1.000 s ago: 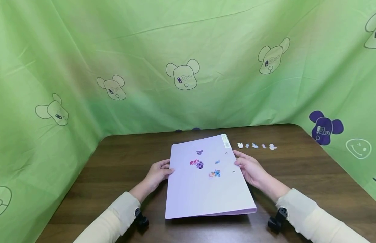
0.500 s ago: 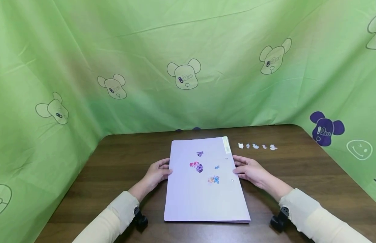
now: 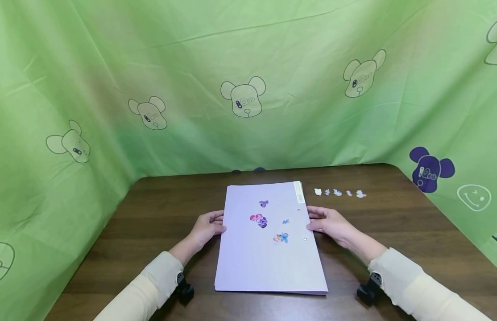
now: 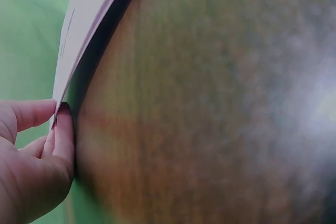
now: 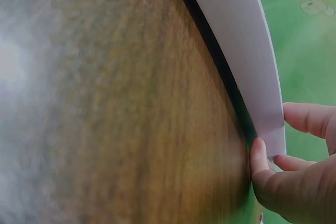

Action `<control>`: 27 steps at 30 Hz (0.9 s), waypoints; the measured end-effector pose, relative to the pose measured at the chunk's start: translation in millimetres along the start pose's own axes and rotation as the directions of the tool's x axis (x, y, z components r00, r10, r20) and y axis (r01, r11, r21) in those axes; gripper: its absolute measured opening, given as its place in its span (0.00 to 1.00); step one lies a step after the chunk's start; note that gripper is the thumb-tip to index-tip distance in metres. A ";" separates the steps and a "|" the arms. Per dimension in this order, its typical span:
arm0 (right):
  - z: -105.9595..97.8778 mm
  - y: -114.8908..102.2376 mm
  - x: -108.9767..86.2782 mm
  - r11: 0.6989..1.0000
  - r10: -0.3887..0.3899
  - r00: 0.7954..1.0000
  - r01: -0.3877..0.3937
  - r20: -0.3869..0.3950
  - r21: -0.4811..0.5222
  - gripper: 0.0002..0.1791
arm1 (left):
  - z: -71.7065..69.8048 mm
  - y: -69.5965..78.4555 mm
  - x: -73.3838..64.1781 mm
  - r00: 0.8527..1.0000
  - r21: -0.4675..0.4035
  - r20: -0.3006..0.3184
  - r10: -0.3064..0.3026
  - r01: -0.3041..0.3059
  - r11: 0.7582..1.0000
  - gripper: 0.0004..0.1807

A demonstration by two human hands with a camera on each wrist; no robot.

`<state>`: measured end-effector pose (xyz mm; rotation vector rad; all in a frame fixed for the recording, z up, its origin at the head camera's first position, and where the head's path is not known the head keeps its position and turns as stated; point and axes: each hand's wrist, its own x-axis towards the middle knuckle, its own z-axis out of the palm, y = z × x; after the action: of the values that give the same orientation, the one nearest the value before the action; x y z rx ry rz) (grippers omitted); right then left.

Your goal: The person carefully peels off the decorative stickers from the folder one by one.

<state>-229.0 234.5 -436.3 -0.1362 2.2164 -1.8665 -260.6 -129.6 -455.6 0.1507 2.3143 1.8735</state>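
Observation:
A lilac file folder (image 3: 268, 256) lies closed and flat, low over the wooden table, its long sides running away from me. Several small cartoon stickers (image 3: 258, 220) dot its cover, and a pale label (image 3: 299, 192) marks the far right corner, above two metal-ringed holes on the right side. My left hand (image 3: 205, 228) pinches the left edge; in the left wrist view, its thumb is on the cover and fingers (image 4: 64, 135) reach beneath. On the opposite side, my right hand (image 3: 333, 226) grips the thicker spine edge (image 5: 244, 61), thumb on top, fingertips low against it.
Several small pale cut-out stickers (image 3: 337, 192) lie in a row on the table (image 3: 168, 200), beyond my right hand. A green curtain (image 3: 192, 133) printed with bear heads hangs behind the table and along both sides. Black wrist cameras (image 3: 186, 290) sit below the cuffs.
The folder has come down from a tilt, its right side lowering until it lies level, and its open front edge has closed. It has slid slightly left, both hands still holding it.

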 end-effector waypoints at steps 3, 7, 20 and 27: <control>1.2 -0.7 -0.8 1.000 -0.003 1.000 0.003 -0.003 0.002 0.38 | -0.7 1.9 -0.6 1.000 0.069 -0.022 0.021 -0.019 0.997 0.27; 3.3 -2.1 -2.1 1.000 0.000 1.000 0.000 -0.014 -0.006 0.37 | -3.3 1.5 -0.2 1.000 0.125 -0.019 0.018 -0.016 0.992 0.26; 2.2 1.6 0.4 0.999 0.001 0.999 -0.003 -0.050 -0.045 0.35 | -6.2 4.5 -0.8 0.997 0.197 -0.019 0.068 -0.063 0.978 0.24; 3.4 1.1 -1.1 0.997 0.000 0.998 -0.004 -0.055 -0.071 0.35 | -7.3 2.3 -0.5 0.996 0.273 -0.004 0.094 -0.089 0.958 0.25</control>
<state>-227.0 231.7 -437.8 -0.0966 2.3197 -1.8122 -261.6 -136.2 -451.8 0.2811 2.6101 1.5880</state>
